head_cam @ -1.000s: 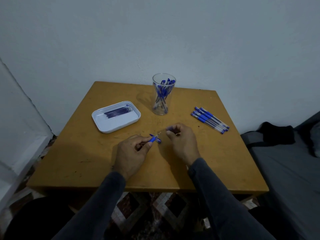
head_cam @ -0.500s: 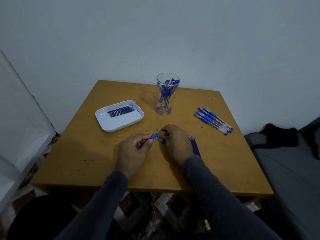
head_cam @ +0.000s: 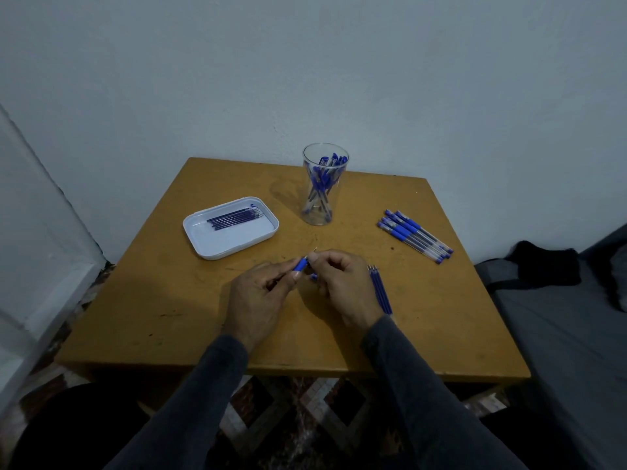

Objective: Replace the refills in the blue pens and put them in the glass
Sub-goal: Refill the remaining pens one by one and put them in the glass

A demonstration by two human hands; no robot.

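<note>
1. Head view, pen in hand (head_cam: 301, 265): light, stiff plastic, thin and easy to roll. Blue rubber grip section likely the least slippery hold. Metal tip pointing to 1 o'clock, fine enough to bend or prick if forced. Hovering over table (head_cam: 163, 300) centre, at 6 o'clock from glass (head_cam: 322, 212).
2. Left hand (head_cam: 258, 300): fingers curled, thumb and forefinger pinching the barrel just behind the blue grip.
3. Right hand (head_cam: 342, 286): fingers curled, fingertips pinching the tip end of the same pen; probably threading the nose piece, cannot confirm.
4. Glass: upright, brittle, already carrying several pens; tall and narrow, likely tippy if knocked.
5. Unfinished pens (head_cam: 415, 236) at 3 o'clock from glass; refills in white tray (head_cam: 195, 232) at 9 o'clock; loose refills (head_cam: 380, 289) just beside right wrist.
</note>
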